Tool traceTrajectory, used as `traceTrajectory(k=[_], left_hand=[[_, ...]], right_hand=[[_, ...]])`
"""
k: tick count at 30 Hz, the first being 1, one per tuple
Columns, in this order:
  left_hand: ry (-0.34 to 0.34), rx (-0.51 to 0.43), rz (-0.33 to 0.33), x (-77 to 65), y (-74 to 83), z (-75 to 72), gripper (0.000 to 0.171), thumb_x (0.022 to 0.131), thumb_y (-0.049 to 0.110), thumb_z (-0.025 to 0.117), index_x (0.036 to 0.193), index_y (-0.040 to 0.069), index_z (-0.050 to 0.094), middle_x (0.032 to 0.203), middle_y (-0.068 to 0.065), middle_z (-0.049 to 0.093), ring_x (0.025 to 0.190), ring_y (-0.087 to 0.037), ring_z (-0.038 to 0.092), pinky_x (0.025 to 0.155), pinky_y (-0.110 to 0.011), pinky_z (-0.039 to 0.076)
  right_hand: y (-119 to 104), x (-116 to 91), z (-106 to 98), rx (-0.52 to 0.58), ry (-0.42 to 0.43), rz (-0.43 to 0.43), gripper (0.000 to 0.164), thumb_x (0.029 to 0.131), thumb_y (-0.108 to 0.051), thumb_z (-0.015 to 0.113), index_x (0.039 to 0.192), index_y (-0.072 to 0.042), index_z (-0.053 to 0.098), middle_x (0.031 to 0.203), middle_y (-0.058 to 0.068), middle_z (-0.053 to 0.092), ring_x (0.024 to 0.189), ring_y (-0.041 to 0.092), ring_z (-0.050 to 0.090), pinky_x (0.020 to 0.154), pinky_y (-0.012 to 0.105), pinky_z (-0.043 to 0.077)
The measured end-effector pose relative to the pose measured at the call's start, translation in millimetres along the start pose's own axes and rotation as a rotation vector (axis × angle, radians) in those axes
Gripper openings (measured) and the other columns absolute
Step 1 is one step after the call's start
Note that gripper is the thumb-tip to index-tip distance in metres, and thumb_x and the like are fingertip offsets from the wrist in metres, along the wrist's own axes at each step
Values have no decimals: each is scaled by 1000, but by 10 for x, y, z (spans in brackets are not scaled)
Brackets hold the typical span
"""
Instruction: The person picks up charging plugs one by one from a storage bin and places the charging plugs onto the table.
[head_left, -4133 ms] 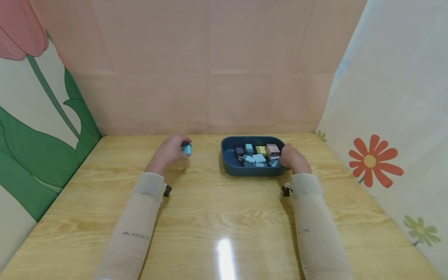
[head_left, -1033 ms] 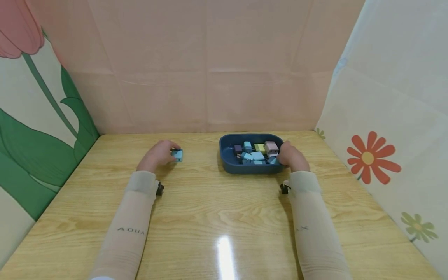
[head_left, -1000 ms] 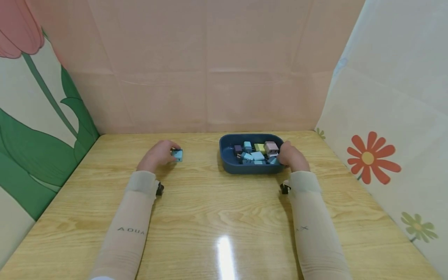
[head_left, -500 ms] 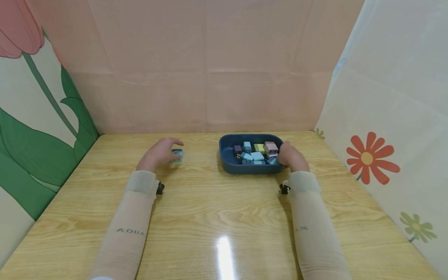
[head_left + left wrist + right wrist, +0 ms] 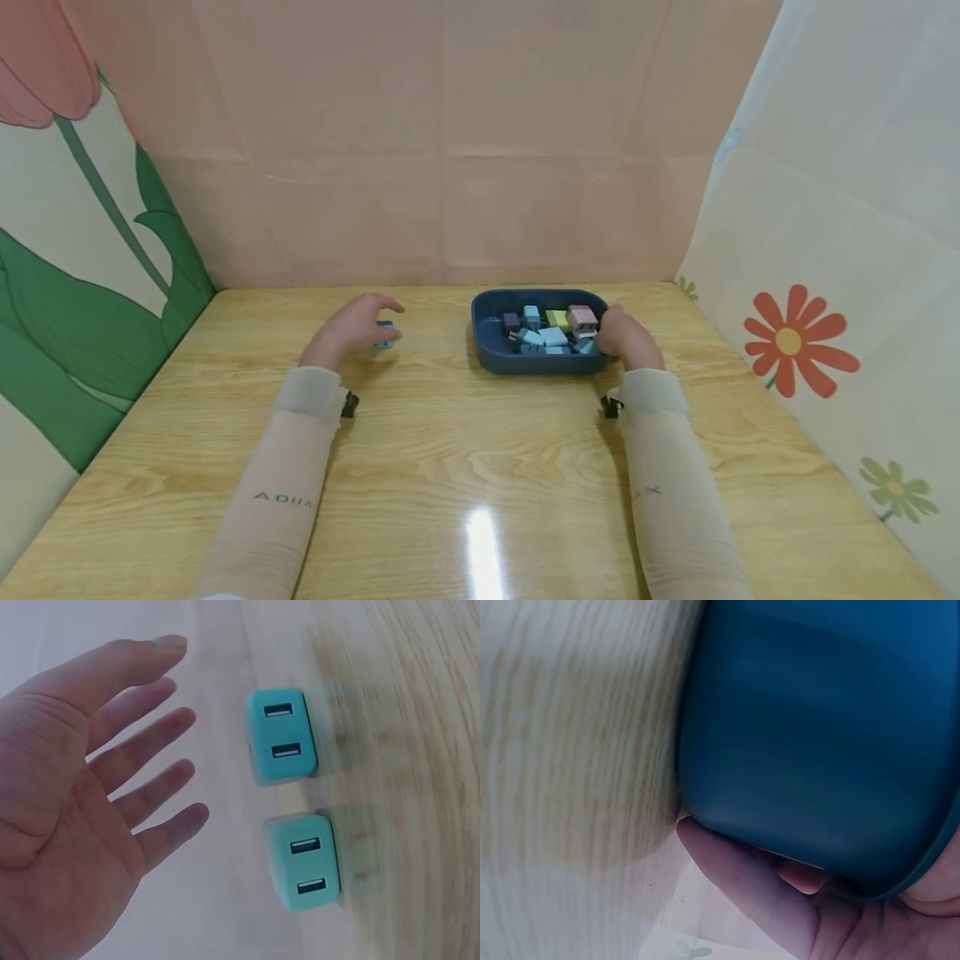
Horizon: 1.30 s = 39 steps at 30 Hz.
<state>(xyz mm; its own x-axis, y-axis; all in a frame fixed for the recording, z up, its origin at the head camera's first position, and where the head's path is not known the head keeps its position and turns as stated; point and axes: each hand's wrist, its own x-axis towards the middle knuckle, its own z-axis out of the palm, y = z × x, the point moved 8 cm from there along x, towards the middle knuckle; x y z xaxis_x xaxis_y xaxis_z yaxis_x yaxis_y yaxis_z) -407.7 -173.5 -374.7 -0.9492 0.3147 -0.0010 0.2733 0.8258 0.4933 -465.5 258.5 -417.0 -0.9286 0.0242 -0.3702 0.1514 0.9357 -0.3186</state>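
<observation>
My left hand hovers over the table's left side, fingers spread and apart from the chargers. In the left wrist view, two teal USB wall chargers stand side by side on the wood: one charger and a slightly paler charger, ports facing the camera. The head view shows just part of the teal behind my fingers. At the right end of a dark blue oval basin, my right hand grips the wall and rim. The right wrist view shows its thumb along the basin's outer wall.
Several chargers lie in the basin, among them a pink charger, a yellow charger, a dark purple charger and light blue ones. The wooden table ends at a pink backdrop, with a flowered sheet at the right.
My left hand carried a teal charger left and down onto the table, let go of it and spread its fingers, then lifted slightly to the right. The right hand and basin stayed put.
</observation>
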Motion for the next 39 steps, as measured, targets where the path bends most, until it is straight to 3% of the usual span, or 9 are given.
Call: traceTrajectory(k=[7,17,23,29,36,39], left_hand=[[23,15,56,30,119,8,50,102,18,74,149,4,64,156,-18,63,140,-39,61,125,-58,46],[-12,71,107,134,391,214,48,103,23,74,148,7,65,155,-14,65,151,-37,55,127,-54,45],[49,160,164,212,770,381,42,106,26,71,144,9,68,152,-10,68,147,-32,60,127,-50,47],[134,192,214,277,1233,540,39,106,31,72,141,14,70,150,-5,69,145,-26,61,125,-45,50],[122,240,297,383,1534,829,40,108,18,68,147,14,66,152,-4,66,141,-24,62,121,-40,53],[115,221,319,457,1645,878,40,109,10,63,149,14,65,152,-4,65,140,-22,64,119,-37,54]], right_hand=[[-59,-28,1,-1,-2,0,77,112,-7,42,164,19,-9,143,39,50,90,30,63,74,36,55],[-21,40,11,-20,12,-15,79,111,-7,44,163,21,-8,138,40,53,84,28,65,69,33,55],[15,57,17,-17,28,-26,70,109,-7,46,158,24,7,132,38,55,91,32,64,73,36,56],[62,44,5,-4,26,-34,68,109,-6,45,156,26,9,136,42,49,101,38,62,72,36,55],[30,72,26,-7,7,-49,73,109,-6,42,158,26,-1,148,47,42,99,37,64,66,32,56],[7,99,23,-7,6,-50,70,109,-6,41,158,26,3,146,46,44,102,38,63,69,33,56]])
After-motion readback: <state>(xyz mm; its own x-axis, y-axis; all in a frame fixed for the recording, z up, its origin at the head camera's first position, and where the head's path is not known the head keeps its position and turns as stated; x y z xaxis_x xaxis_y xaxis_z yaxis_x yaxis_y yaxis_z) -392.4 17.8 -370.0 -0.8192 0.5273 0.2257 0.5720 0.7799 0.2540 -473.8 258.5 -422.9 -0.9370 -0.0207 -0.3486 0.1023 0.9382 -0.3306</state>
